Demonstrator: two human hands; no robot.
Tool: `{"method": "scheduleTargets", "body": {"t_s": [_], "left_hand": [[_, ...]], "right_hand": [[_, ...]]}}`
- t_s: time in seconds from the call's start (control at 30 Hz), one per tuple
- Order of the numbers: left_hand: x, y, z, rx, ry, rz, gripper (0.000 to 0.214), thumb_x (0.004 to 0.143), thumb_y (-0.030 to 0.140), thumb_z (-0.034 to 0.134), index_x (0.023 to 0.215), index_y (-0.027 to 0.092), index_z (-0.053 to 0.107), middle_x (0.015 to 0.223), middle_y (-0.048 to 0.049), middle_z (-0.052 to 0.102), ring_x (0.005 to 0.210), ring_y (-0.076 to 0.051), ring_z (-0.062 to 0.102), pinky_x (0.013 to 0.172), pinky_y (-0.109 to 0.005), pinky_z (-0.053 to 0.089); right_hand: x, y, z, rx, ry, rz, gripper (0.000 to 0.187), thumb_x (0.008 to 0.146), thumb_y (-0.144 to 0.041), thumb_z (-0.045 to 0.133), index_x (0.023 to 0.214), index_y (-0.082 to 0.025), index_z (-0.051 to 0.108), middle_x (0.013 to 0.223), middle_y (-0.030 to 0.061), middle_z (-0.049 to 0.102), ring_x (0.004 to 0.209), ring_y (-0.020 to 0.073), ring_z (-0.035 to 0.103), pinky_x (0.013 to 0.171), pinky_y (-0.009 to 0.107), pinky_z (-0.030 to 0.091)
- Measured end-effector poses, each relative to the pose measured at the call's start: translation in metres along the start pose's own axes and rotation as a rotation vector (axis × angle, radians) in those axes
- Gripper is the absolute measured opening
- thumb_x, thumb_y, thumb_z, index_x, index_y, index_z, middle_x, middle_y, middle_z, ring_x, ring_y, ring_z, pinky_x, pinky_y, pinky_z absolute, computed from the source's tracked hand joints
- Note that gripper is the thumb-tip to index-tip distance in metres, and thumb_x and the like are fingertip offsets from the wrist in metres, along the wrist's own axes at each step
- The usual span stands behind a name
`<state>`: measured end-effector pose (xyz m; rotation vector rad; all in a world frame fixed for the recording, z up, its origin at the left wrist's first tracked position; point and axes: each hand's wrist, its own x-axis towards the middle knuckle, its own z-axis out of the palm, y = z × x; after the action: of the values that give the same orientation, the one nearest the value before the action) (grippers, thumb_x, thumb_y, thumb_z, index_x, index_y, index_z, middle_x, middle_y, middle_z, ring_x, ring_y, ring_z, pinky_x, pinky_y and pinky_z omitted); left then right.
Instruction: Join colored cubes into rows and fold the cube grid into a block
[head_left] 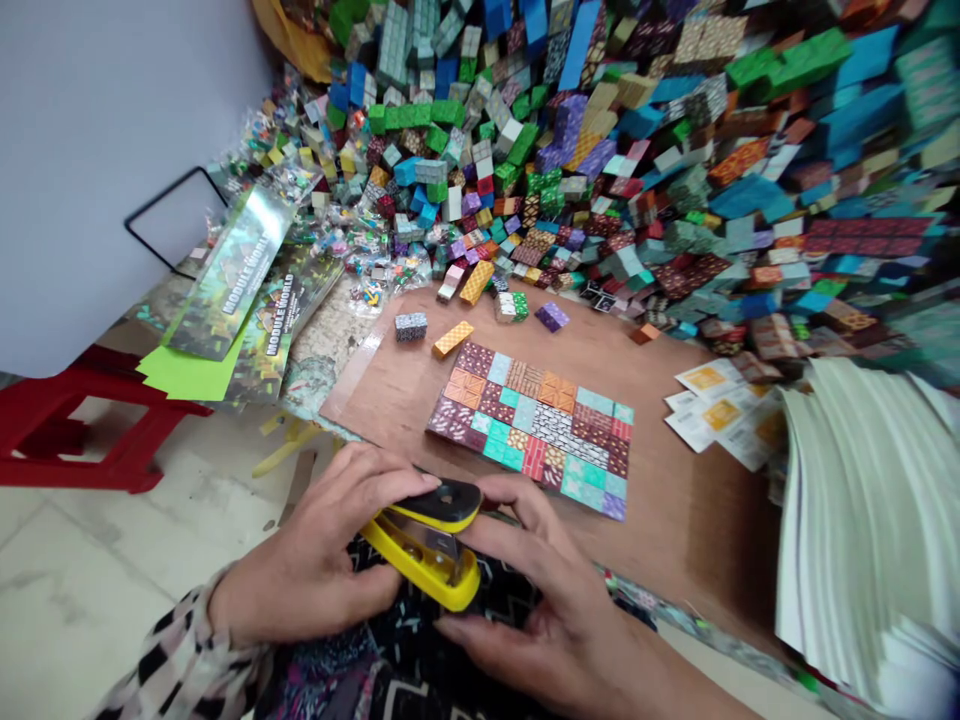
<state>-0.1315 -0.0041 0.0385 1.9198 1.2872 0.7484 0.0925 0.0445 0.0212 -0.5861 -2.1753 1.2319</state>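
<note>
My left hand (322, 550) grips a yellow and black stapler (431, 540) low in the view, thumb on its black top. My right hand (555, 590) rests beside the stapler, its fingers touching the stapler's right side and a dark patterned sheet (502, 600) under it. Just beyond the hands, a flat rectangle of printed blocks (536, 420) lies packed together on a brown board (675, 500).
A huge heap of coloured printed blocks (637, 150) fills the back. Loose blocks (453, 338) lie on the board. Green printed header cards (232, 270) and small bags are at left, a red stool (90, 420) far left, a white paper stack (870, 520) and yellow-printed cards (712, 405) right.
</note>
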Motion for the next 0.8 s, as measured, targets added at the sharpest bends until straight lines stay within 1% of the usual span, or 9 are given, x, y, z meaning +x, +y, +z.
{"method": "scheduleTargets", "body": {"t_s": [0.2,0.33,0.4,0.47,0.6,0.73,0.8], "left_hand": [[0.000,-0.004,0.001,0.019,-0.012,-0.007,0.073,0.069,0.000,0.056,0.134,0.029,0.038,0.121,-0.0047,0.053,0.110,-0.023,0.047,0.095,-0.038,0.039],[0.000,-0.005,0.002,0.030,-0.012,-0.011,0.074,0.067,0.000,0.056,0.134,0.029,0.039,0.121,-0.0052,0.053,0.110,-0.023,0.046,0.095,-0.038,0.039],[0.000,-0.005,0.002,0.028,-0.001,-0.024,0.075,0.067,0.000,0.055,0.134,0.030,0.039,0.121,-0.0049,0.053,0.110,-0.023,0.047,0.095,-0.038,0.039],[0.000,-0.006,0.002,0.011,0.021,-0.045,0.076,0.066,0.000,0.054,0.134,0.032,0.039,0.121,-0.0044,0.053,0.110,-0.023,0.048,0.095,-0.038,0.040],[-0.001,-0.007,0.004,-0.065,0.064,-0.080,0.076,0.065,0.002,0.056,0.133,0.035,0.041,0.122,-0.0029,0.054,0.111,-0.024,0.050,0.094,-0.038,0.041],[-0.004,-0.012,0.010,-0.184,0.077,-0.170,0.076,0.065,0.002,0.062,0.131,0.035,0.043,0.123,-0.0025,0.054,0.112,-0.023,0.052,0.098,-0.037,0.042],[-0.006,-0.014,0.014,-0.276,0.077,-0.212,0.073,0.067,0.005,0.066,0.131,0.034,0.044,0.125,-0.0034,0.054,0.112,-0.023,0.053,0.100,-0.038,0.043]], "right_hand": [[0.001,-0.004,-0.002,0.024,-0.030,0.049,0.056,0.081,-0.025,0.068,0.128,-0.028,0.038,0.120,0.0079,0.045,0.114,0.0184,0.049,0.094,0.031,0.049],[-0.001,-0.003,-0.002,0.019,0.054,0.070,0.052,0.079,-0.024,0.068,0.124,-0.028,0.041,0.115,0.0064,0.048,0.109,0.0169,0.053,0.090,0.027,0.050],[-0.003,-0.002,0.000,0.029,0.092,0.072,0.052,0.078,-0.023,0.068,0.123,-0.027,0.041,0.114,0.0059,0.048,0.109,0.0162,0.052,0.092,0.026,0.049],[-0.006,0.000,0.002,0.051,0.107,0.079,0.055,0.078,-0.021,0.068,0.124,-0.025,0.039,0.116,0.0064,0.047,0.110,0.0167,0.051,0.094,0.028,0.048],[-0.008,0.002,0.006,0.083,0.143,0.106,0.062,0.078,-0.023,0.069,0.129,-0.026,0.035,0.116,0.0071,0.048,0.111,0.0195,0.050,0.096,0.034,0.047],[-0.007,0.002,0.008,0.090,0.139,0.151,0.068,0.079,-0.026,0.069,0.134,-0.028,0.030,0.118,0.0065,0.048,0.108,0.0184,0.051,0.095,0.032,0.047],[-0.007,0.001,0.008,0.101,0.128,0.182,0.072,0.078,-0.029,0.070,0.137,-0.029,0.027,0.118,0.0067,0.048,0.106,0.0187,0.052,0.093,0.033,0.049]]}}
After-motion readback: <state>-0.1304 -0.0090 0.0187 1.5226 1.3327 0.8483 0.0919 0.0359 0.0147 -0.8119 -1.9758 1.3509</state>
